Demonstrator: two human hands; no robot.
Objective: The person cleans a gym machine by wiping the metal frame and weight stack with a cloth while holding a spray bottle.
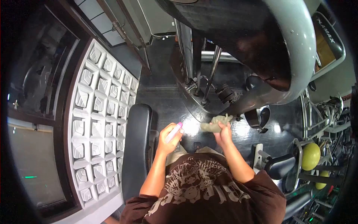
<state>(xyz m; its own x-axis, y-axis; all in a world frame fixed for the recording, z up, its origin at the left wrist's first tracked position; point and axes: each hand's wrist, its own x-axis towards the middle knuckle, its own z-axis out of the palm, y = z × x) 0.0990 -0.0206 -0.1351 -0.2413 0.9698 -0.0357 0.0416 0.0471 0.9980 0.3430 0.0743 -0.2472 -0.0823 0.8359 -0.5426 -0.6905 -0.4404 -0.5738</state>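
Note:
A white bottle with a pink cap (pixel 173 133) is held upright at a tilt in my left hand (pixel 166 142), whose fingers wrap round it. To its right, my right hand (pixel 223 137) grips a crumpled greyish-green cloth (pixel 212 127), which hangs out to the left and above the fingers. Bottle and cloth are apart, both in front of my body above the dark floor.
A black padded bench (pixel 137 149) stands close on my left, beside a white moulded panel (pixel 99 123). A large machine with a thick grey curved frame (pixel 304 41) looms ahead and right. Yellow-green balls (pixel 310 156) and another black pad (pixel 280 166) are at the right.

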